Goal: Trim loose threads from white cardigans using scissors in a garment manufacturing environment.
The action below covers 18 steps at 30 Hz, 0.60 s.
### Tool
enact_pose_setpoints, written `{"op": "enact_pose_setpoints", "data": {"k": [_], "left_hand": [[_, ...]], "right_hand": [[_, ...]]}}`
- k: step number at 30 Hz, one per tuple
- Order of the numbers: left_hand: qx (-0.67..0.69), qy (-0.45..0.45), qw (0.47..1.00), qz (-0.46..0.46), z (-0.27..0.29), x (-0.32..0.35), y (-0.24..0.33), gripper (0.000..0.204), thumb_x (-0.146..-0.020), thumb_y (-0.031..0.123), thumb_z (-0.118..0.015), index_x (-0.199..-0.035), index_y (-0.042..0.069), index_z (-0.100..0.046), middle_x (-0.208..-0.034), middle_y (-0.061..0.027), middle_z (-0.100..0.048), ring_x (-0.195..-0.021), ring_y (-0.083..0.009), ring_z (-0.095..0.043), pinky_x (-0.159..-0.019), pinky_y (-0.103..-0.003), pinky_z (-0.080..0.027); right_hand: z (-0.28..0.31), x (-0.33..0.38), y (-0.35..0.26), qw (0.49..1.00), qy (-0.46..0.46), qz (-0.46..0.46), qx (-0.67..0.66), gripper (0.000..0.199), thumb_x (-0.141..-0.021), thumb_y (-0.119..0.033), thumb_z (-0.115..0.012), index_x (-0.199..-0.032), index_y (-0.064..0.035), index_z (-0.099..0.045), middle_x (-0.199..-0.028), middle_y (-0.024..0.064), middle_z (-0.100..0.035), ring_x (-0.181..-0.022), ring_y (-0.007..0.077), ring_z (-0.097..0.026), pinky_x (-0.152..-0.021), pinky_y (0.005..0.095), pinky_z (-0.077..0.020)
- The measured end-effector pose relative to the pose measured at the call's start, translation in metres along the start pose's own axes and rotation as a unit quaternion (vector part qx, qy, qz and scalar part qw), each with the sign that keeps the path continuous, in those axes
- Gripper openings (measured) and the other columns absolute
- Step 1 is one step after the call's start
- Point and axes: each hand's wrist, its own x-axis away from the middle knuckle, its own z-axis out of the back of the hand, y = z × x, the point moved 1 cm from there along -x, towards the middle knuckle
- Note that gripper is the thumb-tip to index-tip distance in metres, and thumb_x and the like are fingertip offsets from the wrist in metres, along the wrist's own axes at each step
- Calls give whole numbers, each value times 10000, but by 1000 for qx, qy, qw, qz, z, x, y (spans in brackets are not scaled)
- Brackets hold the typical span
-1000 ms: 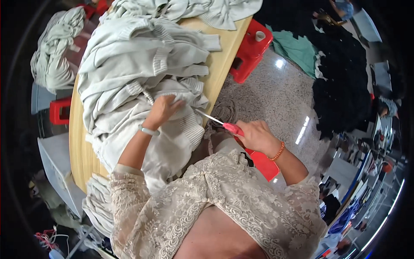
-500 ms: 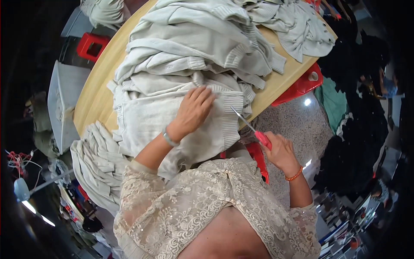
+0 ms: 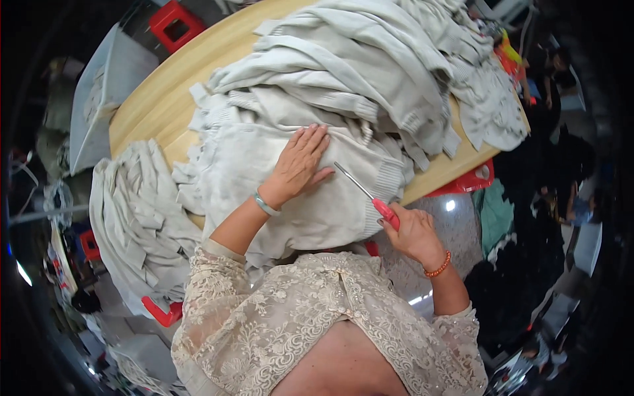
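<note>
My left hand (image 3: 302, 162) lies open and flat on a pale grey knitted sweater (image 3: 264, 218), fingers pointing away and thumb spread to the right. The sweater is spread out at the near side of the table, its ribbed band at the right. My right hand (image 3: 417, 234) is closed around the pink handle of a slim metal-shafted tool (image 3: 356, 180); I cannot make out its exact kind. Its tip points up and left above the sweater, near my left thumb. Whether the tip touches the knit cannot be told.
More pale knitwear (image 3: 356, 59) is heaped on the wooden table (image 3: 155, 109) beyond the sweater. Another pile (image 3: 142, 218) hangs at the left. Red stools (image 3: 175, 25) stand around the table, a white bin (image 3: 109, 92) is at the far left, and dark cloth (image 3: 522, 251) lies at the right.
The view has shifted. My left hand has flattened, with its thumb spread out. My right hand has brought the tool leftward, its tip moving off the ribbed band toward the left hand.
</note>
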Motion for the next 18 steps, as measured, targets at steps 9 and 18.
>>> {"op": "enact_pose_setpoints", "data": {"k": [9, 18], "left_hand": [[32, 218, 952, 211, 19, 108, -95, 485, -868, 52, -522, -1351, 36, -478, -1429, -188, -443, -1343, -357, -391, -1101, -461, -305], [301, 150, 819, 465, -7, 249, -178, 634, -788, 471, -722, -1219, 20, -608, -1145, -157, -648, -1030, -285, -611, -875, -340, -452]], "right_hand": [[-19, -68, -102, 985, -83, 143, -44, 245, -854, -300, -664, -935, -75, -612, -717, 189, -641, -730, 410, -629, -681, 503, -477], [-42, -98, -170, 979, -46, 195, -45, 220, -858, -260, -666, -941, -65, -609, -717, 189, -637, -703, 403, -623, -646, 475, -482]]}}
